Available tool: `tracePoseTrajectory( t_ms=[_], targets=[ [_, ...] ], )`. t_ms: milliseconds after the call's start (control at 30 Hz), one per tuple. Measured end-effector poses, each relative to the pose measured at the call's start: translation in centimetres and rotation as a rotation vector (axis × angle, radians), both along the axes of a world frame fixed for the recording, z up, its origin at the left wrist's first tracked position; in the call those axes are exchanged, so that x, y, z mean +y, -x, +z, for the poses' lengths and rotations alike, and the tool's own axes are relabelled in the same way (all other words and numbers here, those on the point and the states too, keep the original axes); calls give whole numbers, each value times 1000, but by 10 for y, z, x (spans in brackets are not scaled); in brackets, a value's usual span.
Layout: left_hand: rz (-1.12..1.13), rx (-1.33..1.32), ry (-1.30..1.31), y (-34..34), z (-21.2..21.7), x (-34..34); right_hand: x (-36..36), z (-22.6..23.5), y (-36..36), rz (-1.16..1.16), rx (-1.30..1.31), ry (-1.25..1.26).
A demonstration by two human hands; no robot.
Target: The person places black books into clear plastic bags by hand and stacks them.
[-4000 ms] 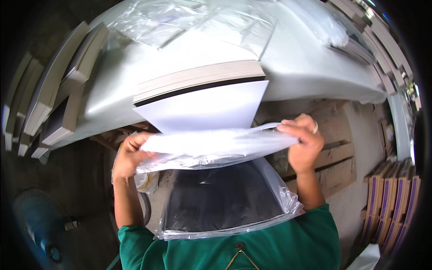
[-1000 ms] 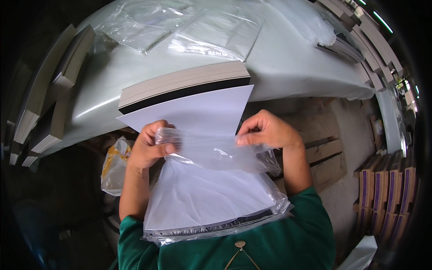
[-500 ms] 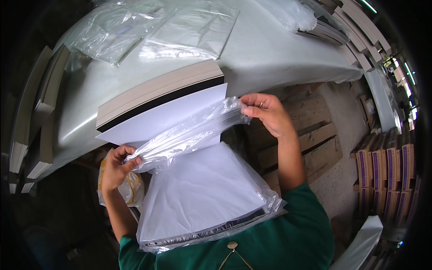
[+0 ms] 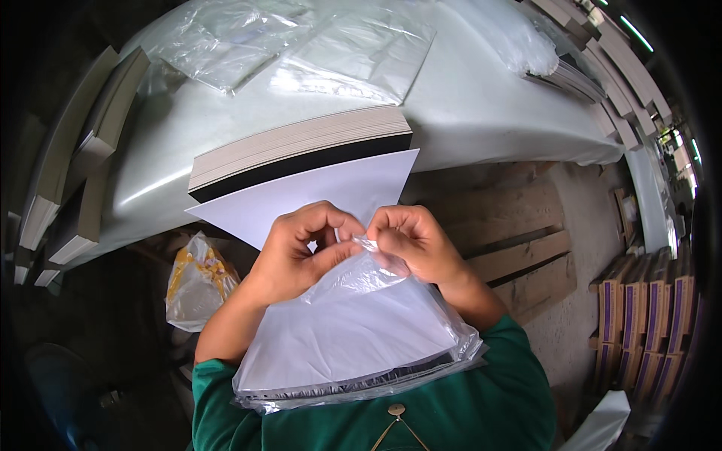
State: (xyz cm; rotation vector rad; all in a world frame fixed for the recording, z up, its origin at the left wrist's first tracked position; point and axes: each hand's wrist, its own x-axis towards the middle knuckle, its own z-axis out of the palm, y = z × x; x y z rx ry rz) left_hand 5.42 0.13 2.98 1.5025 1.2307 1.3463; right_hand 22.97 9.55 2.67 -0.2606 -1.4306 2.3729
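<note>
A stack of white sheets (image 4: 346,338) in a clear plastic bag lies against my front, with dark lower layers showing along its near edge. My left hand (image 4: 304,244) and my right hand (image 4: 410,237) meet above the stack's far end. Between them they pinch the gathered mouth of the plastic bag (image 4: 357,274). The fingers of both hands are closed on the film. Just beyond my hands a white sheet (image 4: 316,188) leans at the table edge, in front of a thick stack of grey and black boards (image 4: 301,146).
Clear plastic bags (image 4: 353,56) lie on the covered table (image 4: 481,98). Board stacks (image 4: 98,128) stand at its left side, others (image 4: 620,71) at the far right. A wooden pallet (image 4: 519,233) and brown boxes (image 4: 647,316) sit at right; a white and yellow plastic bag (image 4: 199,286) hangs low at left.
Both hands have come together from the two ends of the bag's mouth. The stretched film is now bunched between them. The view has shifted slightly.
</note>
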Motion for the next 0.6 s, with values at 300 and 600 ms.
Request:
tracePoseTrajectory(
  t_ms=[300,600],
  targets=[
    [149,298,-208,4,-4,-3,4,-5,0,-241,-116,-563],
    [115,-1,6,5,-10,-13,2,-6,10,-220,51,-481]
  ],
)
